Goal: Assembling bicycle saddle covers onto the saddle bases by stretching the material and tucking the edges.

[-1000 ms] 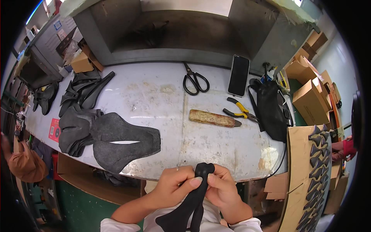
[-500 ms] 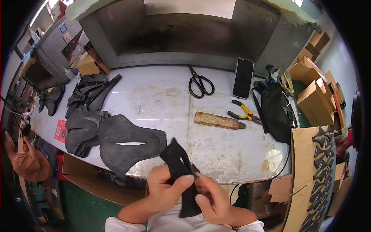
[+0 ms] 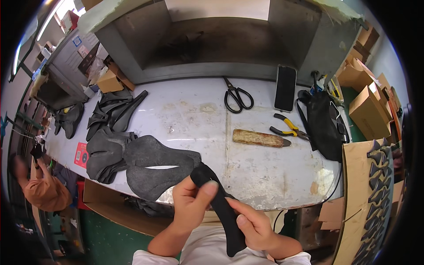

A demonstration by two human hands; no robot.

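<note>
Both hands hold a long black bike saddle cover (image 3: pixel 226 216) in front of me, just off the table's near edge. It is folded lengthwise and hangs at a slant, its lower end over my white clothing. My left hand (image 3: pixel 193 201) grips the upper part, thumb on top. Lower down, my right hand (image 3: pixel 254 223) pinches the right edge between thumb and fingers. The underside is hidden. Beyond my left hand lies a dark grey saddle-shaped piece (image 3: pixel 154 176) with a long slit. A stack of similar grey pieces (image 3: pixel 104 154) rests to its left.
On the table (image 3: pixel 185 115) lie black scissors (image 3: pixel 237 98), a phone (image 3: pixel 285 88), yellow-handled pliers (image 3: pixel 289 127), a worn wooden-handled tool (image 3: pixel 260 138) and a black bag (image 3: pixel 324 126). A cardboard sheet (image 3: pixel 353 190) with dark pieces stands right. Another person (image 3: pixel 46 190) is at far left.
The saddle cover has turned and folded, so its slit and pointed tip no longer show. Both hands keep hold, with the left thumb shifted upward. The whole view has shifted slightly.
</note>
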